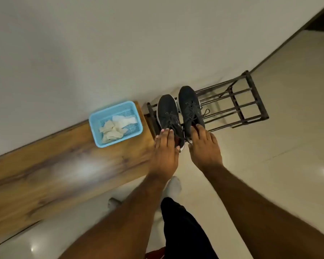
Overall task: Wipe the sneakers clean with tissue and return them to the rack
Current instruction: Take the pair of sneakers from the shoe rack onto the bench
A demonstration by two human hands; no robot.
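The left hand (166,150) grips the heel of the left sneaker (169,116), and the right hand (204,146) grips the heel of the right sneaker (191,107). Both dark shoes sit side by side on the left end of the metal rack (251,101), toes toward the far wall. Left of the rack, a blue basket (94,124) of crumpled tissue (111,132) rests on a wooden bench (45,165).

heels: sneakers' (180,113) rear ends covered by the hands (185,148)
desk (45,165): cut off at left edge
rack (238,105): lower tiers cannot be told
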